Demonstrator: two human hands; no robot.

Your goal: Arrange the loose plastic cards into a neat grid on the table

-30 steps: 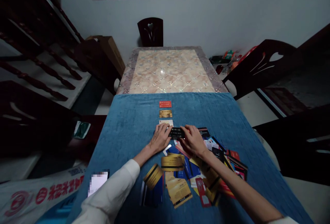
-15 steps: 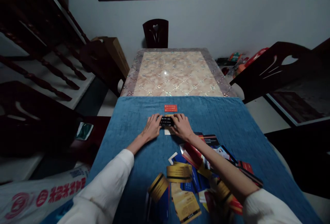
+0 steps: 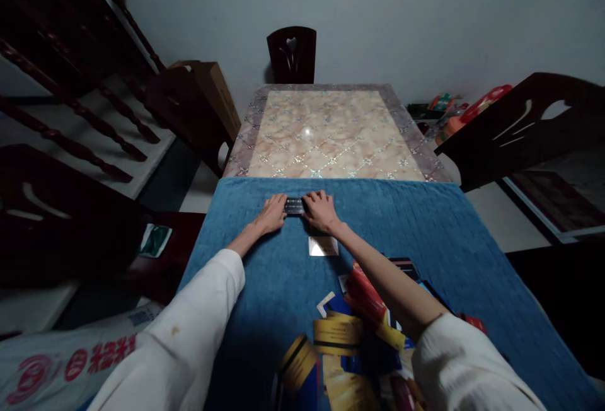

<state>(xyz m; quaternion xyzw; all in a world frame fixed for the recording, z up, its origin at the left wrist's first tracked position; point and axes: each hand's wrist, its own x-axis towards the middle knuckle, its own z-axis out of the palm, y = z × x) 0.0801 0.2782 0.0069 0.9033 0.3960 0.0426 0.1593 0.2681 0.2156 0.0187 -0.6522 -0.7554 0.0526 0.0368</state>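
Note:
A black card (image 3: pixel 294 207) with pale printing lies flat at the far part of the blue cloth (image 3: pixel 265 272). My left hand (image 3: pixel 273 214) grips its left end, fingers curled over the edge. At the other end my right hand (image 3: pixel 321 210) is closed on the card's right edge. Whether other cards lie beneath the black one is hidden. A whitish card (image 3: pixel 323 246) rests on the cloth just nearer than my right hand. Closer in and to the right, under my right forearm, spreads a loose heap of cards, among them yellow cards (image 3: pixel 338 334) and red cards (image 3: pixel 363 294).
Beyond the cloth is the bare patterned tabletop (image 3: pixel 326 127). Dark wooden chairs stand around, one at the far end (image 3: pixel 292 61) and one on the right (image 3: pixel 515 127). A white printed bag (image 3: pixel 70 360) lies at lower left, near a stair railing (image 3: pixel 85 115).
Both hands and the black card have shifted away from me and a little left, uncovering the whitish card. The red and yellow cards near the hands are now out of sight.

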